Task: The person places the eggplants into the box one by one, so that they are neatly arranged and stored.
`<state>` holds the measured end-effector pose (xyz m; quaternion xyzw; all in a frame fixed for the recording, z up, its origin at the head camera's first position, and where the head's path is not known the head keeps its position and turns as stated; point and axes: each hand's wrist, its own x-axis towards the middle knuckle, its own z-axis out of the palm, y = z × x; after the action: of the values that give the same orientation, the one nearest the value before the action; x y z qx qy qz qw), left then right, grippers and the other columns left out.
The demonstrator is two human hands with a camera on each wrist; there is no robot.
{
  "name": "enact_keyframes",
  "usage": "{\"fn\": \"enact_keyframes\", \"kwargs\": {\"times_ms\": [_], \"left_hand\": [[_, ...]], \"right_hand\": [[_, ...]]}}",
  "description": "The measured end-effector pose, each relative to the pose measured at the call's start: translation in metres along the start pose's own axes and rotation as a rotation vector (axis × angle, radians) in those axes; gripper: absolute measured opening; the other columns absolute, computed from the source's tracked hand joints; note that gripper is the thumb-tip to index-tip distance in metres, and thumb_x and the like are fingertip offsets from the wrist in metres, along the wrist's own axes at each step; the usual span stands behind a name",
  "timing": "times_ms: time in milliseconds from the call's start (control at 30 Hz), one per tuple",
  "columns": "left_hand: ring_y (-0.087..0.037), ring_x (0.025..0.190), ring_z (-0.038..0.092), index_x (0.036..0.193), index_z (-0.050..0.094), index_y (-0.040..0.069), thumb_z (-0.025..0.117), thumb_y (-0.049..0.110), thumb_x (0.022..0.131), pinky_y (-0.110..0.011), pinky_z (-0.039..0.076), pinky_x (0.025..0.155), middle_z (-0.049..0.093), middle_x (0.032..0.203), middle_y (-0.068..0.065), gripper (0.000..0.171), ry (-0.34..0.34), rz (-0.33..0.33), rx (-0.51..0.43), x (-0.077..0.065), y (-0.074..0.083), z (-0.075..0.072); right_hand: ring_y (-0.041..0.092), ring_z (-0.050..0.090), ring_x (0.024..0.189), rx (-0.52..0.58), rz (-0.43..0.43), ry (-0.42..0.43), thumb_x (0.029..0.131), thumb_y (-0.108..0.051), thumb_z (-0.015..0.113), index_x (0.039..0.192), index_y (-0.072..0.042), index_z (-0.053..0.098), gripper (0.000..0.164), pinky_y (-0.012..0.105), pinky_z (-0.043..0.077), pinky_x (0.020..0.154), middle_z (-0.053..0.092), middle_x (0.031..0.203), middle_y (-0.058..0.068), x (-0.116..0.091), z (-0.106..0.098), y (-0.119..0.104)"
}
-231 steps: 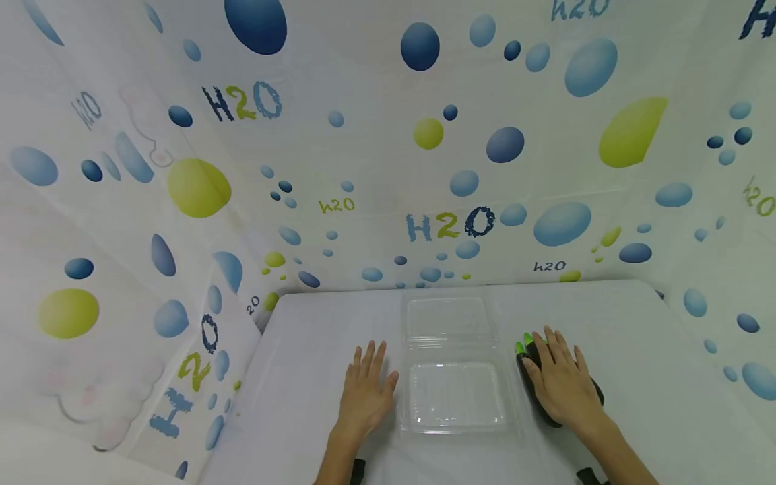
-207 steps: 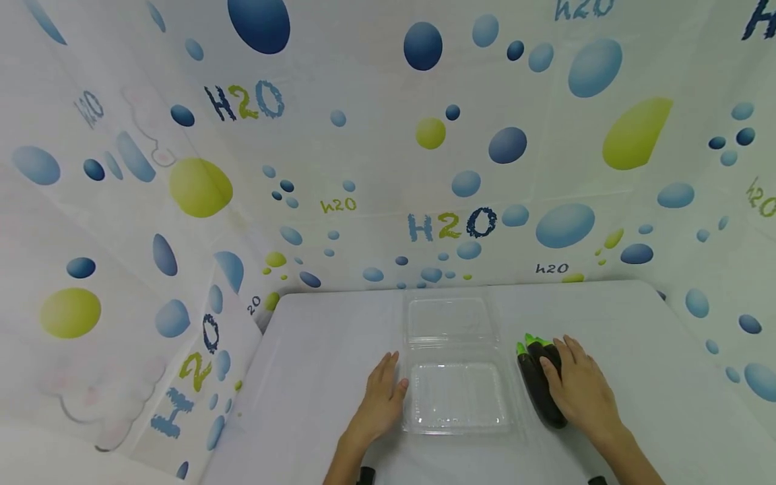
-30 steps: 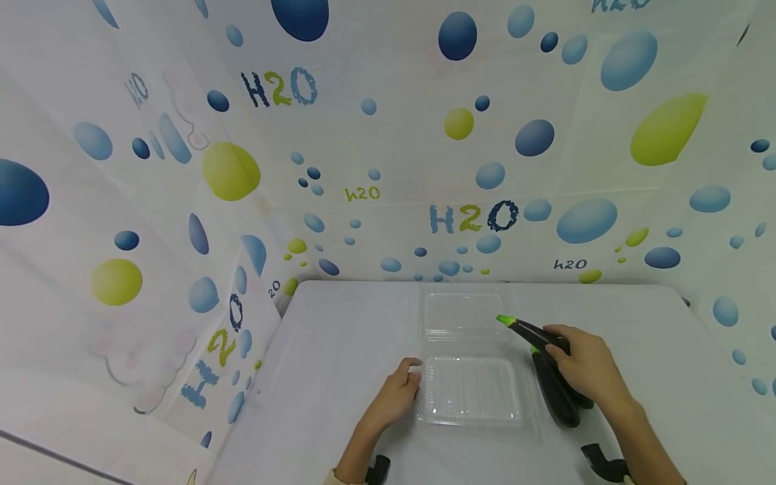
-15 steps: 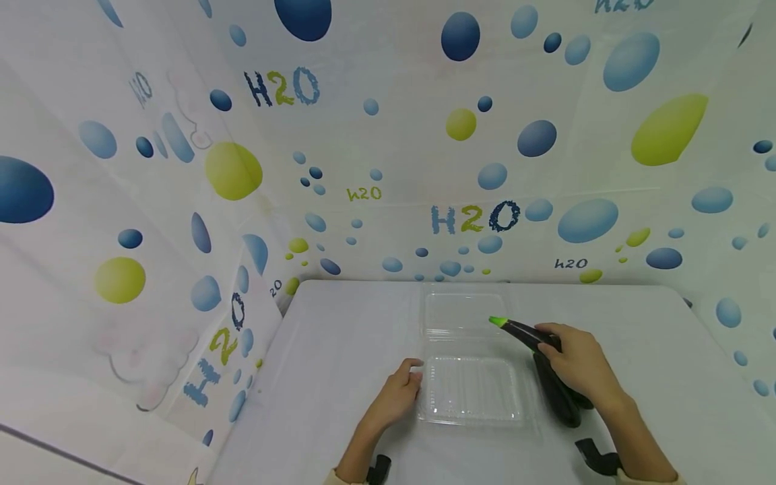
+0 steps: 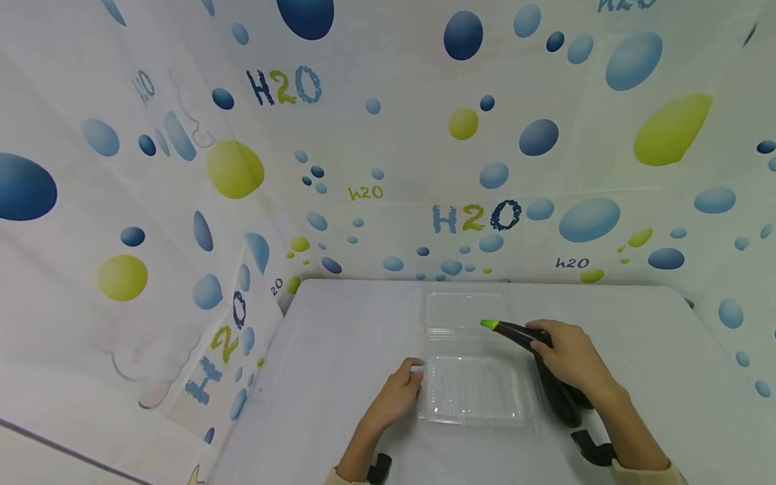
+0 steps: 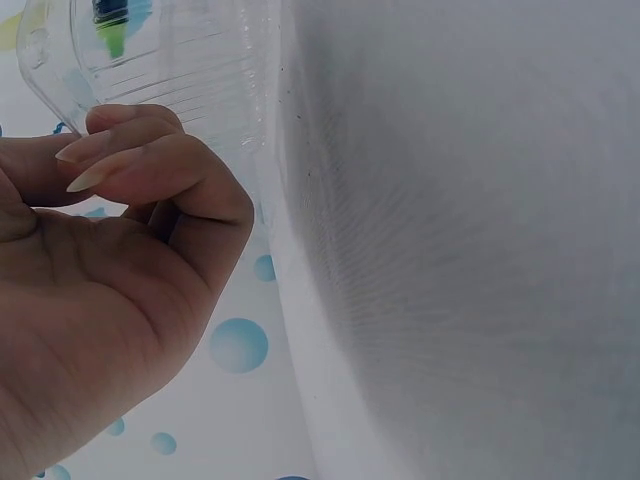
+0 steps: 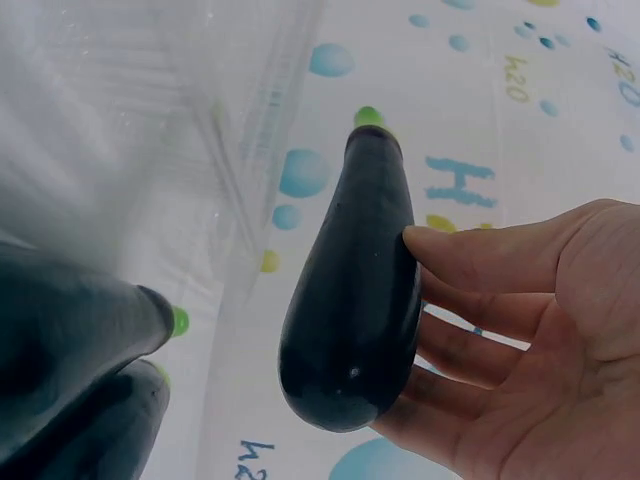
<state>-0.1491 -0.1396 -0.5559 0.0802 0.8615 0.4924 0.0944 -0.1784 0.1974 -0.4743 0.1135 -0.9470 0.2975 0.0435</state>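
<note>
My right hand (image 5: 572,357) holds a dark eggplant (image 5: 515,333) with a bright green stem end, raised and pointing left over the clear plastic box's right side. In the right wrist view my thumb and fingers grip that eggplant (image 7: 350,290) along one side. Two more eggplants (image 5: 558,397) lie on the table below this hand, partly hidden by it. My left hand (image 5: 397,394) is at the left rim of the clear box (image 5: 473,387). Its curled fingers (image 6: 160,165) pinch the rim in the left wrist view.
The box's lid (image 5: 465,311) is hinged open toward the table's back edge. White cloth covers the table (image 5: 345,337). A white curtain (image 5: 394,135) with blue and green dots hangs behind and at the left. Black straps (image 5: 591,448) sit at both wrists.
Over the last second my right hand has carried the eggplant left, toward the box. Earlier it rested over the eggplants on the table. My left hand has moved from beside the box to its rim.
</note>
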Motion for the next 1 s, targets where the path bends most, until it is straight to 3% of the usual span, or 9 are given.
{"fn": "enact_keyframes", "kwargs": {"times_ms": [200, 1000], "left_hand": [[-0.011, 0.060, 0.046, 0.144, 0.049, -0.004, 0.041, 0.019, 0.113, -0.025, 0.038, 0.053, 0.061, 0.077, -0.005, 0.040, 0.005, -0.010, 0.002, 0.000, 0.000, 0.001], [-0.013, 0.062, 0.048, 0.142, 0.051, -0.003, 0.043, 0.017, 0.113, -0.027, 0.039, 0.053, 0.061, 0.078, -0.007, 0.037, 0.008, -0.005, 0.000, -0.001, 0.002, 0.001]], "right_hand": [[0.043, 0.067, 0.111, 0.004, -0.036, -0.025, 0.097, -0.006, 0.069, 0.128, 0.002, 0.069, 0.032, 0.060, 0.053, 0.089, 0.070, 0.124, 0.024, 0.004, 0.001, -0.006], [0.040, 0.068, 0.113, -0.047, -0.107, -0.115, 0.094, -0.003, 0.073, 0.124, 0.002, 0.072, 0.030, 0.057, 0.054, 0.092, 0.072, 0.121, 0.021, 0.016, 0.019, -0.019]]}}
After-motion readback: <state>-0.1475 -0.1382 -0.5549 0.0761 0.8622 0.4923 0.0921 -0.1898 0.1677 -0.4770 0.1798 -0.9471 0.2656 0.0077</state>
